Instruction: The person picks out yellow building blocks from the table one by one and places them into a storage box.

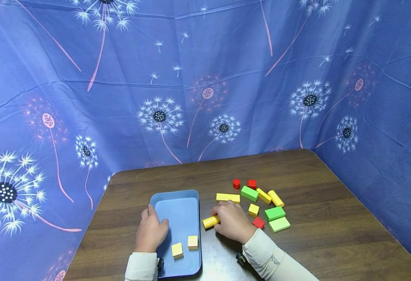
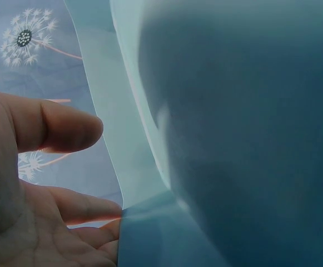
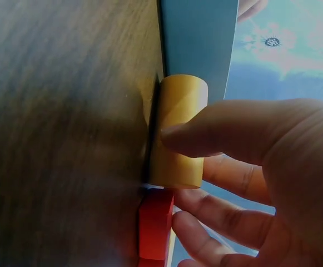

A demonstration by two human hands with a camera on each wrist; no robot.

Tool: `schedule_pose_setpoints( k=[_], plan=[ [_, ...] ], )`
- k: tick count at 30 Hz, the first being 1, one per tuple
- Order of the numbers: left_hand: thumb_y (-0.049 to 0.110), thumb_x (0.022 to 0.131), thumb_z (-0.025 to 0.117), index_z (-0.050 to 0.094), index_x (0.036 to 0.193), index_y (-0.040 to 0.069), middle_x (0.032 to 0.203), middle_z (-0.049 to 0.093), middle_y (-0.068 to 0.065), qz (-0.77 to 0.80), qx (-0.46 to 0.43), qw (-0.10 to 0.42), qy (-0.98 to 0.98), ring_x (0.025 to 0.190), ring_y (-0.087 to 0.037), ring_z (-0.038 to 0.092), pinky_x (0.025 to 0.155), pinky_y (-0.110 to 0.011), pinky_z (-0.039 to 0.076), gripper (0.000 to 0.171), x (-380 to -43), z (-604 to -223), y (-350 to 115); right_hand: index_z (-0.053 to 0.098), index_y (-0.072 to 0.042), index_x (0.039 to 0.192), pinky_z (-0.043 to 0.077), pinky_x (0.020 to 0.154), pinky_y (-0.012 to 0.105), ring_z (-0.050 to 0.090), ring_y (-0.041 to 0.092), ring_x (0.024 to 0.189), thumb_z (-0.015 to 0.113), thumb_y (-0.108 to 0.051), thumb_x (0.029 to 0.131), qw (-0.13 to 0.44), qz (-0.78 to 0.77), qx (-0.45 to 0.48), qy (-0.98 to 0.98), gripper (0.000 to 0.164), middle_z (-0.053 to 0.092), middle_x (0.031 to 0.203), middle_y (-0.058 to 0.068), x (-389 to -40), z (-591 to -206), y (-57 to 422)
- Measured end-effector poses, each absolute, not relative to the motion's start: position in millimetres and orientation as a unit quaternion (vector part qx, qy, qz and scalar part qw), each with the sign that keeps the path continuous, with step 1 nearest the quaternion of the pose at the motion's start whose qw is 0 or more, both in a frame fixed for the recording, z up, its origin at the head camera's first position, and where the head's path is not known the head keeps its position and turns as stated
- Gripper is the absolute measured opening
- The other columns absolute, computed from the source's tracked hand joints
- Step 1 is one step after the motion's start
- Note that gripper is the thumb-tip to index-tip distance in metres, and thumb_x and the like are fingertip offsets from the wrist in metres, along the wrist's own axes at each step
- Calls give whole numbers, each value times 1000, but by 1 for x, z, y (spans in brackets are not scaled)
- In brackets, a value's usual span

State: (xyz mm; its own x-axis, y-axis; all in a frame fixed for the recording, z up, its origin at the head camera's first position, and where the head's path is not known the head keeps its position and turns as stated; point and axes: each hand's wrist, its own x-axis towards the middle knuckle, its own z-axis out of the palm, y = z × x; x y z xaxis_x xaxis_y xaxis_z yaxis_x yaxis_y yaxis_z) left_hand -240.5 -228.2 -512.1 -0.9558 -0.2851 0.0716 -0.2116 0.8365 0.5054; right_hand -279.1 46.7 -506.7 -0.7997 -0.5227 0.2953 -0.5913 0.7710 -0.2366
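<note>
My left hand holds the left rim of a blue tray; in the left wrist view its fingers pass behind the tray wall, with the thumb on the near side. Two pale yellow cubes lie in the tray, one cube nearer my left wrist and the other cube by the right wall. Just right of the tray, my right hand pinches a yellow cylinder block lying on its side, thumb across it and fingers behind. A red block sits beyond the cylinder's end in the right wrist view.
Right of my right hand lie several blocks on the wooden table: a yellow cube, a red block, green blocks, a long yellow block and another yellow cylinder. Farther back is a small red cylinder. A blue dandelion curtain hangs behind.
</note>
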Motion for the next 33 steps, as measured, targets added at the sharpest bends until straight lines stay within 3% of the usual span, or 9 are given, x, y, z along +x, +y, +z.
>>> schedule_pose_setpoints(
  k=[33],
  plan=[
    [26, 88, 56, 13, 144, -10, 140, 25, -34, -253, 128, 68, -957, 118, -50, 38, 93, -65, 39, 80, -239, -512, -229, 73, -19, 90, 44, 66, 39, 46, 17, 79, 78, -28, 64, 92, 132, 287, -944, 27, 61, 88, -7, -274, -508, 44]
  ],
)
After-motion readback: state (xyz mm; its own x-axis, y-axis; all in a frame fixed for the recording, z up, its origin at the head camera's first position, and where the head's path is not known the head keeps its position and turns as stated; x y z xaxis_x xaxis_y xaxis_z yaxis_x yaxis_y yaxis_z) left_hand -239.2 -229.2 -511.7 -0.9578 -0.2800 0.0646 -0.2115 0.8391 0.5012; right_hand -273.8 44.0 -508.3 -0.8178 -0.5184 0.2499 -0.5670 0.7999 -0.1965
